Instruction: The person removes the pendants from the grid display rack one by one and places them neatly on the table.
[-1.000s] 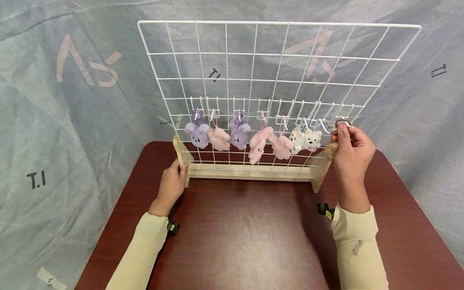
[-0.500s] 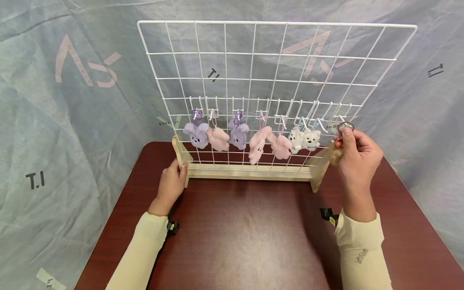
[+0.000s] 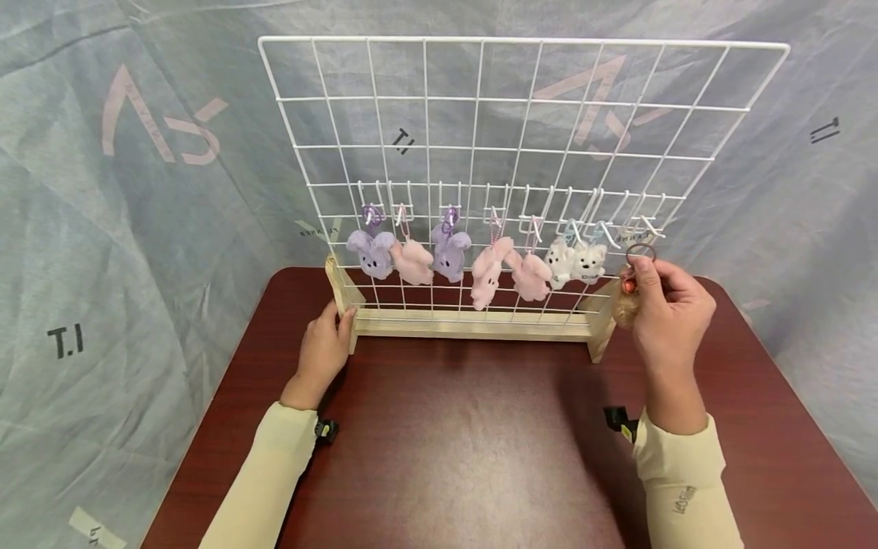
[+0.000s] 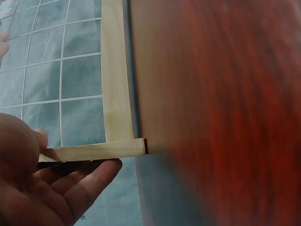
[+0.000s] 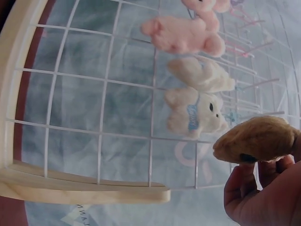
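My right hand (image 3: 671,311) pinches the metal ring of a brown plush keychain (image 3: 625,307), which hangs down left of my thumb with a small red bead. The ring stands just below the rightmost white hook (image 3: 646,226), apart from it. In the right wrist view the brown plush (image 5: 257,141) is close up above my fingers. My left hand (image 3: 324,347) grips the left wooden side support (image 3: 339,286) of the white wire grid rack (image 3: 484,148). In the left wrist view, thumb and fingers lie either side of that wooden piece (image 4: 101,149).
Along the rack's hooks hang purple plush keychains (image 3: 450,258), pink ones (image 3: 531,277) and two white bear ones (image 3: 589,261). A wooden crossbar (image 3: 473,328) joins the supports on the dark red table (image 3: 473,442). Grey sheeting (image 3: 171,305) surrounds the table.
My right hand has drawn the keychain's ring away from the rightmost hook, first to the right, then down and slightly left. My left hand keeps its grip on the support.
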`<action>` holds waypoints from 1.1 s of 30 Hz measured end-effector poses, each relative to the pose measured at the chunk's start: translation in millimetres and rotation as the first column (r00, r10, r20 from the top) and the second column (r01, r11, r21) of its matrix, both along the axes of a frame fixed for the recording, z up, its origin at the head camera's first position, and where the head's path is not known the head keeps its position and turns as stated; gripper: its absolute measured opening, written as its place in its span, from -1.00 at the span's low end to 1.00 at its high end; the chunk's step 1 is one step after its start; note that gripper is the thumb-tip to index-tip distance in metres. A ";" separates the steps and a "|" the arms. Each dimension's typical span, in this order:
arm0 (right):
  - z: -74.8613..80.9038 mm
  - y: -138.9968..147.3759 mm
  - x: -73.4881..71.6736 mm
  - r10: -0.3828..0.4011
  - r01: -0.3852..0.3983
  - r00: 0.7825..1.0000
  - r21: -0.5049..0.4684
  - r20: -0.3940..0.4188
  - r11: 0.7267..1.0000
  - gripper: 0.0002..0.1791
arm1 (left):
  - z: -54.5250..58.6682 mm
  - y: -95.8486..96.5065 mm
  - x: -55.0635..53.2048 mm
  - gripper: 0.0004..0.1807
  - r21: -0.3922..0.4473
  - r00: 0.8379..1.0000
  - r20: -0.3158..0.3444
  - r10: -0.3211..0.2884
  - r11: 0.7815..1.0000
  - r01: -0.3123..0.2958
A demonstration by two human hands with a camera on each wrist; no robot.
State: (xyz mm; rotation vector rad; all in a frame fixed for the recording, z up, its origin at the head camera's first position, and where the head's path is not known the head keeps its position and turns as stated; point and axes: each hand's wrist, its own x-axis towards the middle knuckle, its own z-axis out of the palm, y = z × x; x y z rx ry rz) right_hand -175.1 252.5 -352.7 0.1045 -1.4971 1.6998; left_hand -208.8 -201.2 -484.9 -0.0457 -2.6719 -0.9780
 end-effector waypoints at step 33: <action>-50.6 10.7 22.4 -0.169 -0.104 0.866 0.501 0.471 0.859 -0.76 | -3.3 -0.9 -0.1 -0.57 -0.030 1.000 -0.022 -0.001 1.000 0.000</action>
